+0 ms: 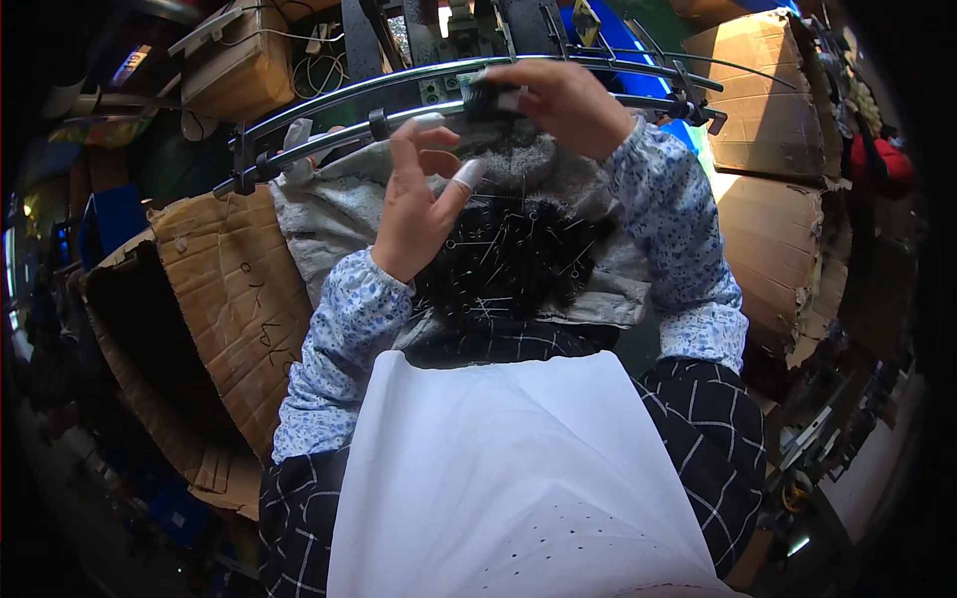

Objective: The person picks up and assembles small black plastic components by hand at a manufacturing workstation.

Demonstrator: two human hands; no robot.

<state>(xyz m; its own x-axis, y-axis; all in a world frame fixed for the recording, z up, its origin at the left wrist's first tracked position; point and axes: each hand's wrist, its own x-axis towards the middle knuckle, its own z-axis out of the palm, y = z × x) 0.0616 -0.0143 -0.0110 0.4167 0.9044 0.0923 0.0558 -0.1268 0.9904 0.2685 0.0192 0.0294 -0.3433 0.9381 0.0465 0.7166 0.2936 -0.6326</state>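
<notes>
My left hand (419, 204) hovers over the near side of the metal rails, its fingers curved and apart, with nothing visible between them. White coverings wrap its thumb tip and a fingertip. My right hand (570, 105) reaches to a dark, bristly-looking piece (486, 94) at the middle of the rails. Its index finger and thumb close in at that piece; blur hides exactly what they pinch. Below both hands, a heap of small black pieces with thin metal pins (513, 254), some with looped ends, lies on a grey-white sack cloth (314, 214).
Two curved-looking metal rails (344, 100) cross in front of me. An open cardboard box (234, 299) stands at my left, with more cardboard boxes (763, 229) at my right. A wrapped carton (239, 65) and cables sit at the far left. White cloth (518, 439) covers my lap.
</notes>
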